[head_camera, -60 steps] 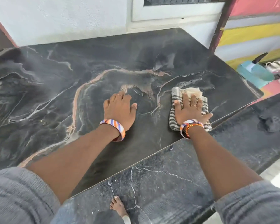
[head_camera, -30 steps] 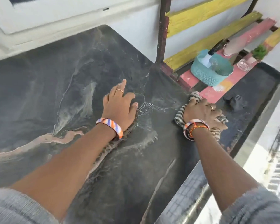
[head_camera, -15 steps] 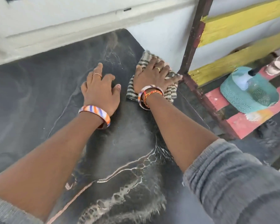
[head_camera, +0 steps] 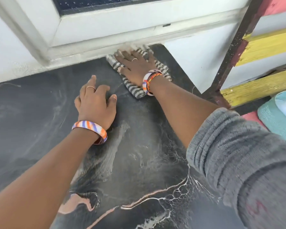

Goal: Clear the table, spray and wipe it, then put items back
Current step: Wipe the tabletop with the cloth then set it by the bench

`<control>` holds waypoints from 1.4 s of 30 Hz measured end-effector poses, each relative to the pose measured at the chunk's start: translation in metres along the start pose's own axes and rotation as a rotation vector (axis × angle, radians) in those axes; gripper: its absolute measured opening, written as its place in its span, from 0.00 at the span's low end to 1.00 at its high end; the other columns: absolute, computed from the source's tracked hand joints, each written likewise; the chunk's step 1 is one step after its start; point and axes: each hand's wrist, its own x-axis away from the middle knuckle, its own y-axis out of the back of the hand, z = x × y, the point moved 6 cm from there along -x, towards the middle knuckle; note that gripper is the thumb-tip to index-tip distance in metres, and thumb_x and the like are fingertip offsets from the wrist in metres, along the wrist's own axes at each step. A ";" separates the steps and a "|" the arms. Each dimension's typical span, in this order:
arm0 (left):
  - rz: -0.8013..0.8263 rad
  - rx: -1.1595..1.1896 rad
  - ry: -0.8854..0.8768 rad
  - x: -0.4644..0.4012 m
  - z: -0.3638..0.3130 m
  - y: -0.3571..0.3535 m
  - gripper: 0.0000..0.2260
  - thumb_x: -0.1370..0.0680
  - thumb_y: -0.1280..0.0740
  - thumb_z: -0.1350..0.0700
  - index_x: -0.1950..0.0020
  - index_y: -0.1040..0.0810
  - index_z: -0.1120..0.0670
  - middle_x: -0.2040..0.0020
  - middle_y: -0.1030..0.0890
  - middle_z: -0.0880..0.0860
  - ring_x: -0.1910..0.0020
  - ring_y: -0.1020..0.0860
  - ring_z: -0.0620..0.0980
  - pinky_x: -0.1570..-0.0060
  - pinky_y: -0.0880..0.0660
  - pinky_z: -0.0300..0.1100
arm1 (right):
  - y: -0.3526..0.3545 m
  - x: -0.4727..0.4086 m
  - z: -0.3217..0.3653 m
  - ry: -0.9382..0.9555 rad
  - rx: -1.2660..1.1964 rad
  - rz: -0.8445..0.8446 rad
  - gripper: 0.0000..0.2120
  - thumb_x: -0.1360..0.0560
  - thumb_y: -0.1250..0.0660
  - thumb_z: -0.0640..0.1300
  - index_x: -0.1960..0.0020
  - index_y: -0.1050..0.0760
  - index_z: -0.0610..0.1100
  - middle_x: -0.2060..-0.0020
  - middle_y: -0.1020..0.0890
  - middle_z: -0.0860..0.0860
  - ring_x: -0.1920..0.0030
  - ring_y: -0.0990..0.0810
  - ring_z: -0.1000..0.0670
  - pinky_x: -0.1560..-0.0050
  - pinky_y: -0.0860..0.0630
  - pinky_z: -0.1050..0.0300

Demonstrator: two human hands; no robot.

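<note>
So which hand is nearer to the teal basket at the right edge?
The right hand. It presses the striped cloth at the table's far corner; the left hand rests farther from the teal basket.

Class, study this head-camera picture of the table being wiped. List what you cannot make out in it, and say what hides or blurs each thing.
1. Striped cloth, head view: its middle is hidden under the right hand; its far edge is motion-blurred.
2. Teal basket: cut off by the right frame edge; contents unreadable.
3. Table: near part covered by both forearms and the grey sleeve.
4. Left hand: whether its palm presses the table cannot be told.
</note>
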 end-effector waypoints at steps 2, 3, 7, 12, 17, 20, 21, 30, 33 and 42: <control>0.007 -0.022 0.017 0.007 0.004 0.005 0.16 0.21 0.40 0.53 0.34 0.29 0.55 0.23 0.45 0.55 0.24 0.47 0.55 0.29 0.47 0.54 | -0.007 0.009 0.031 0.086 0.004 0.007 0.25 0.20 0.54 0.56 0.24 0.54 0.60 0.23 0.52 0.58 0.23 0.55 0.51 0.29 0.64 0.32; 0.015 -0.035 0.018 0.010 0.005 0.007 0.17 0.21 0.40 0.53 0.33 0.29 0.55 0.23 0.45 0.55 0.24 0.47 0.55 0.29 0.47 0.54 | -0.009 0.013 0.037 0.092 -0.005 0.009 0.24 0.20 0.54 0.56 0.25 0.54 0.61 0.23 0.52 0.58 0.23 0.55 0.51 0.29 0.63 0.31; 0.030 -0.059 -0.020 0.032 0.005 0.019 0.17 0.21 0.40 0.52 0.33 0.30 0.55 0.23 0.45 0.56 0.24 0.47 0.56 0.29 0.48 0.55 | -0.012 0.047 0.039 0.033 -0.027 0.010 0.24 0.20 0.54 0.57 0.25 0.54 0.62 0.23 0.52 0.59 0.23 0.55 0.51 0.30 0.60 0.30; 0.067 -0.066 -0.126 0.070 0.004 0.028 0.17 0.21 0.41 0.52 0.33 0.30 0.55 0.23 0.44 0.56 0.24 0.47 0.56 0.29 0.48 0.55 | -0.019 0.116 0.035 -0.161 -0.047 -0.007 0.24 0.21 0.55 0.59 0.25 0.54 0.63 0.23 0.53 0.59 0.23 0.56 0.53 0.31 0.60 0.29; 0.120 -0.043 -0.274 0.126 0.006 0.035 0.16 0.21 0.41 0.53 0.34 0.29 0.55 0.23 0.45 0.56 0.24 0.47 0.55 0.29 0.49 0.52 | -0.031 0.209 0.031 -0.375 -0.073 -0.032 0.24 0.21 0.56 0.60 0.26 0.54 0.65 0.24 0.52 0.60 0.23 0.56 0.53 0.31 0.60 0.28; 0.166 -0.061 -0.361 0.168 0.010 0.041 0.17 0.21 0.41 0.52 0.33 0.30 0.55 0.23 0.45 0.56 0.24 0.47 0.55 0.28 0.48 0.52 | -0.040 0.279 0.035 -0.497 -0.094 -0.042 0.23 0.21 0.55 0.61 0.27 0.54 0.66 0.24 0.52 0.61 0.23 0.56 0.54 0.31 0.60 0.28; 0.179 -0.073 -0.383 0.179 0.011 0.042 0.17 0.21 0.41 0.52 0.33 0.31 0.54 0.22 0.45 0.55 0.24 0.47 0.54 0.28 0.48 0.52 | -0.043 0.301 0.036 -0.531 -0.110 -0.046 0.23 0.21 0.55 0.61 0.27 0.54 0.67 0.24 0.52 0.61 0.23 0.57 0.54 0.30 0.60 0.29; 0.239 -0.137 -0.545 0.265 0.033 0.060 0.17 0.20 0.42 0.51 0.33 0.31 0.54 0.22 0.45 0.55 0.25 0.45 0.56 0.28 0.48 0.54 | -0.068 0.462 0.066 -0.760 -0.166 -0.065 0.22 0.21 0.55 0.61 0.27 0.52 0.68 0.24 0.51 0.62 0.23 0.56 0.54 0.29 0.60 0.31; 0.233 -0.129 -0.550 0.274 0.046 0.067 0.17 0.21 0.42 0.51 0.33 0.31 0.54 0.23 0.44 0.55 0.25 0.45 0.56 0.29 0.48 0.54 | -0.072 0.479 0.082 -0.799 -0.163 -0.089 0.22 0.21 0.54 0.60 0.27 0.51 0.67 0.24 0.51 0.61 0.23 0.56 0.54 0.28 0.59 0.33; 0.237 -0.110 -0.477 0.271 0.078 0.074 0.18 0.21 0.42 0.51 0.32 0.31 0.53 0.23 0.43 0.55 0.25 0.45 0.54 0.29 0.47 0.53 | -0.086 0.474 0.193 -0.554 -0.113 -0.061 0.23 0.21 0.55 0.60 0.26 0.55 0.66 0.24 0.53 0.60 0.23 0.58 0.52 0.29 0.59 0.32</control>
